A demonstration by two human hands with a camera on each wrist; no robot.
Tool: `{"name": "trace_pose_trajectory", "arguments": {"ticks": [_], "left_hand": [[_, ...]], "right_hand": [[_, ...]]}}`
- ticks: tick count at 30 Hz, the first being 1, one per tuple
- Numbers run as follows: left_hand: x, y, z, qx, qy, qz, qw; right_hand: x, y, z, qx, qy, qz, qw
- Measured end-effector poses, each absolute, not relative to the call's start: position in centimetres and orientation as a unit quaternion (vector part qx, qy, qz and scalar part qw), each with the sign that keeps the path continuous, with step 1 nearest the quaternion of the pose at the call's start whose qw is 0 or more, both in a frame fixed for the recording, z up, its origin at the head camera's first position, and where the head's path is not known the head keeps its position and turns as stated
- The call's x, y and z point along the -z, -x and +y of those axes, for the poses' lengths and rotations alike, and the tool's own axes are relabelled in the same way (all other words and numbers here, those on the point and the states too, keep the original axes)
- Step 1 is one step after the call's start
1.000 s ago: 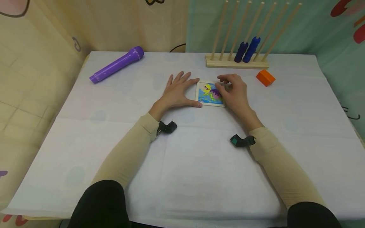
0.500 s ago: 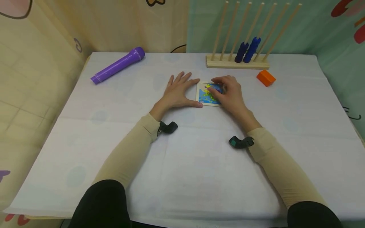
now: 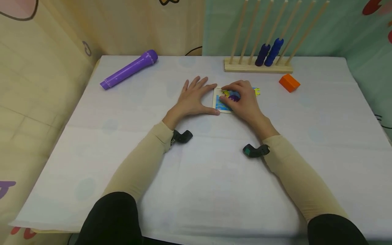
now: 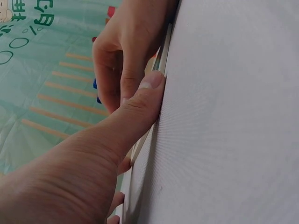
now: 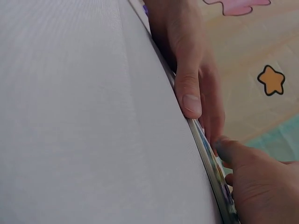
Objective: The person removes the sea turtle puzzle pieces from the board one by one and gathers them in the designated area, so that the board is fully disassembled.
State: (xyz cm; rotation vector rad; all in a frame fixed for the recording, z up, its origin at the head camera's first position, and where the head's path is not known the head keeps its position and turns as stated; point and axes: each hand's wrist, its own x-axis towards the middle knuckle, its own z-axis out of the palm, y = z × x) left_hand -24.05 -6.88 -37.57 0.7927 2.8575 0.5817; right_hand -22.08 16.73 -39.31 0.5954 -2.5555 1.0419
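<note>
A small picture puzzle in a pale frame lies flat on the white table. My left hand is spread at its left side, with the thumb and index fingertip right at the frame's edge. Over the puzzle, my right hand has its thumb and fingers curled in a pinch on a colourful puzzle piece, whose notched yellow-and-blue end sticks out to the right past the hand. The right hand hides much of the picture. In the right wrist view the puzzle shows edge-on between both hands.
A purple toy microphone lies at the back left. At the back right stands a wooden peg rack with dark blue beads on two of its upright rods. An orange block sits in front of it.
My right hand has moved left over the puzzle, its fingers drawing together. The notched puzzle piece has come into sight right of that hand. The left hand stays at the frame.
</note>
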Motion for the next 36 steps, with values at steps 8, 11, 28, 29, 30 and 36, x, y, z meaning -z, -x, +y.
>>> {"name": "trace_pose_trajectory", "arguments": {"ticks": [8,11,28,29,30,36], "left_hand": [[37.54,24.0,-6.93,-0.201,-0.261,0.942,0.064],[37.62,23.98,-6.95,-0.205,-0.261,0.941,0.065],[37.52,24.08,-6.88,-0.204,-0.259,0.942,0.066],[37.5,24.06,-6.88,-0.205,-0.259,0.942,0.066],[37.48,24.05,-6.9,-0.205,-0.258,0.942,0.067],[37.28,23.95,-6.88,-0.204,-0.257,0.942,0.069]], "right_hand": [[39.38,21.99,16.7,-0.353,-0.232,-0.893,0.156],[39.45,21.94,16.66,-0.347,-0.228,-0.897,0.152],[39.21,22.01,16.67,-0.304,-0.231,-0.91,0.16],[39.2,21.98,16.68,-0.308,-0.231,-0.909,0.161],[39.23,21.97,16.68,-0.312,-0.23,-0.907,0.162],[39.25,21.89,16.71,-0.327,-0.22,-0.905,0.161]]}}
